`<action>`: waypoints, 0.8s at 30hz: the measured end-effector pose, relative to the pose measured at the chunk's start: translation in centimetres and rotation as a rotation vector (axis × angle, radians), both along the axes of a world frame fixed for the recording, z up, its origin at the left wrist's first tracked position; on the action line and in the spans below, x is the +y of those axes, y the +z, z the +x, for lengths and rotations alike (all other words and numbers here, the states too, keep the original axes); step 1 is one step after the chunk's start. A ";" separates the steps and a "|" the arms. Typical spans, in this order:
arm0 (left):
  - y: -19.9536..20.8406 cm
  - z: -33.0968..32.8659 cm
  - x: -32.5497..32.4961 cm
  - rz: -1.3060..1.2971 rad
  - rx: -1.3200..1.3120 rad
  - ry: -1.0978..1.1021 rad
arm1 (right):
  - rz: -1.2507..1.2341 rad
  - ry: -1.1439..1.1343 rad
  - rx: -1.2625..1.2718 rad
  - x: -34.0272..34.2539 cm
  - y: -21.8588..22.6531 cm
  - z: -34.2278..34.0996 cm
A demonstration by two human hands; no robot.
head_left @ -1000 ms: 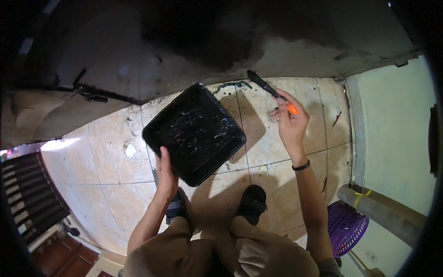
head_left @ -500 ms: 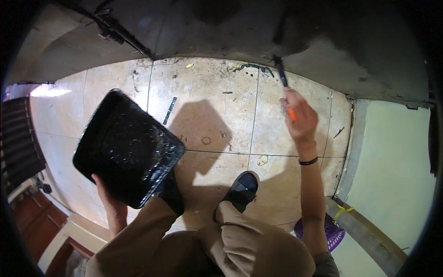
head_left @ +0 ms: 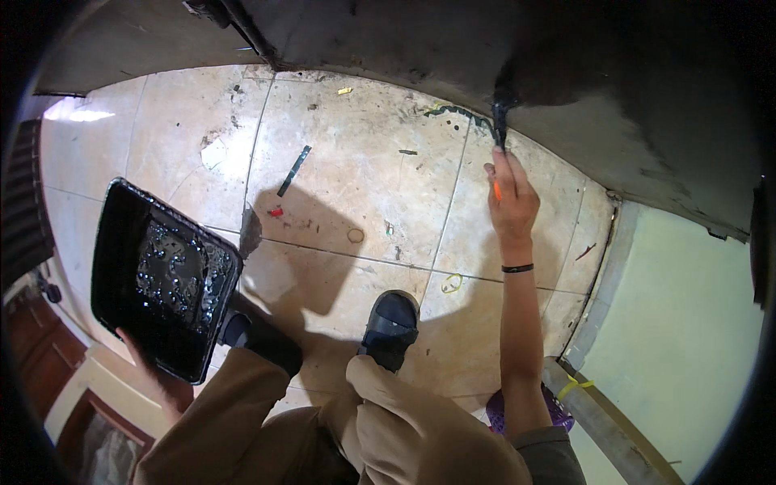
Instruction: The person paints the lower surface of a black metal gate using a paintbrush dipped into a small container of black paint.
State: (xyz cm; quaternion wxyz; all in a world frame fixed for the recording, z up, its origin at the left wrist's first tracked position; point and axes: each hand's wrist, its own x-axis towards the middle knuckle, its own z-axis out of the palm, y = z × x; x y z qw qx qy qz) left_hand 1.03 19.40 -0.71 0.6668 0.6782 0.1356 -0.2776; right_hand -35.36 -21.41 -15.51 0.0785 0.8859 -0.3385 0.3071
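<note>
At the left, my left hand (head_left: 153, 376) is closed on the lower edge of a black paint tray (head_left: 117, 275). The tray is tilted, and glossy black paint coats its inside. My right hand (head_left: 512, 202) grips a paintbrush (head_left: 500, 131) with some orange on its handle. The dark bristles touch the low part of a grey wall (head_left: 647, 153), just above the floor. Around and above the brush the wall has a darker, wet-looking patch (head_left: 558, 69).
Scraps and smears lie on the beige tiled floor (head_left: 380, 194), including a dark green strip (head_left: 293, 170) and a yellow loop (head_left: 452, 283). Beside my right forearm sits a purple basket (head_left: 559, 411). A long bar (head_left: 602, 424) with a yellow tie is at lower right.
The tray has moved left and tipped, showing more of the wet paint inside. My right hand has brought the brush slightly upward against the wall. The view has shifted a little.
</note>
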 end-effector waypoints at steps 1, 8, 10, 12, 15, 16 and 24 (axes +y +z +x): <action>0.2 0.0 -0.2 0.012 0.026 0.020 | 0.014 0.001 -0.016 0.3 -0.9 0.2; -0.2 1.8 0.9 0.198 0.086 0.075 | 0.248 0.003 0.005 0.3 -1.9 2.0; 0.0 2.6 1.4 0.249 0.137 0.088 | 0.280 -0.003 0.056 -1.5 -2.1 1.8; -0.3 2.8 2.0 0.179 0.109 0.049 | 0.235 0.025 0.115 -3.3 -1.0 2.3; -0.5 2.8 2.1 0.162 0.071 0.053 | 0.019 0.014 -0.025 -1.1 0.3 2.3; -0.5 2.8 1.7 0.177 0.067 0.071 | -0.002 0.079 -0.054 -0.2 0.1 2.9; 0.0 2.1 -1.4 0.226 0.025 0.132 | 0.151 0.046 0.061 -2.0 -2.9 5.9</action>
